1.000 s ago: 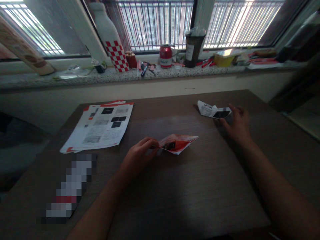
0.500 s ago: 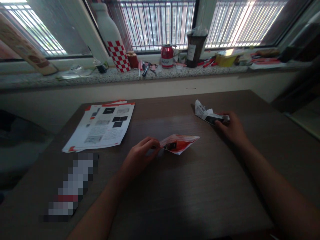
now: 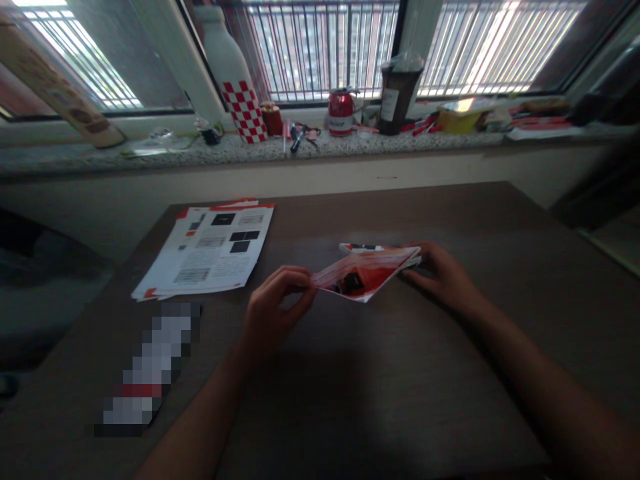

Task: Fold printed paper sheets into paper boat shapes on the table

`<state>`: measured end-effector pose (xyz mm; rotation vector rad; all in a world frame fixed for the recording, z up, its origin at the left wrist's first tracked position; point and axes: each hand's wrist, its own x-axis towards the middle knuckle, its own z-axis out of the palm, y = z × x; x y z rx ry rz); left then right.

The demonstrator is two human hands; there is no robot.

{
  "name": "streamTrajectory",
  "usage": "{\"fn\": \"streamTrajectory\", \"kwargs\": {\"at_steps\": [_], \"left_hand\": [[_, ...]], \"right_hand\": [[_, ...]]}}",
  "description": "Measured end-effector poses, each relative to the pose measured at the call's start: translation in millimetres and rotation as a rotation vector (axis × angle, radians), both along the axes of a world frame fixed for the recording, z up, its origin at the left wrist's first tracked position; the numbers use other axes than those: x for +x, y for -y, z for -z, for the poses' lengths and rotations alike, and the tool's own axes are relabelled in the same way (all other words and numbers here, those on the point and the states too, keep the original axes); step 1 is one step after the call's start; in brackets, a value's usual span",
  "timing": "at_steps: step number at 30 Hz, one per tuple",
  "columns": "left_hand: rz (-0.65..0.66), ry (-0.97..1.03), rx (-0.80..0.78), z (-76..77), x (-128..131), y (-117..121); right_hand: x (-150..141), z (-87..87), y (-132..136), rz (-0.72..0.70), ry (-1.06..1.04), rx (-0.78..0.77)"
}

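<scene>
My left hand [image 3: 280, 303] is closed in a pinch on the left tip of a folded paper piece [image 3: 370, 283], held above the table. That paper spreads open in a diamond shape, with a red inside and a dark printed patch. Behind it is a white folded paper boat [image 3: 357, 247] with black and red print, partly hidden by the red-sided piece. My right hand [image 3: 445, 273] is closed around the right end of the boat. The right tip of the red-sided paper meets or overlaps my right fingers; whether they grip it too I cannot tell.
A stack of printed sheets [image 3: 210, 257] lies at the table's back left. In front of it is a blurred-out long object [image 3: 150, 367]. The windowsill [image 3: 175, 155] holds a checkered bottle [image 3: 245, 113], a red can [image 3: 341, 113] and a dark cup [image 3: 397, 100].
My right hand has gripped the white paper boat and drawn it left and nearer, behind the red-sided paper. My left hand keeps its pinch and has lifted that paper slightly.
</scene>
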<state>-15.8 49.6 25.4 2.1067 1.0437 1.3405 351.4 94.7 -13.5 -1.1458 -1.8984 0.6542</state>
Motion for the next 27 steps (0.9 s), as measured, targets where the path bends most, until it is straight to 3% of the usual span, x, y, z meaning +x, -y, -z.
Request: {"fn": "streamTrajectory", "kwargs": {"at_steps": [6, 14, 22, 27], "left_hand": [[-0.194, 0.169, -0.006, -7.8, -2.6, 0.9], [-0.227, 0.249, -0.026, -7.4, -5.6, -2.9], [-0.04, 0.058, -0.032, -2.2, -5.8, -4.7], [0.08, -0.136, -0.055, 0.7, -1.3, -5.8]], "right_hand": [[-12.7, -4.3, 9.7, -0.096, -0.016, 0.01], [-18.7, -8.3, 15.2, -0.139, -0.024, -0.038], [0.3, -5.9, 8.5, 0.146, -0.123, -0.098], [9.5, -18.8, 4.3, 0.345, -0.245, -0.018]]}}
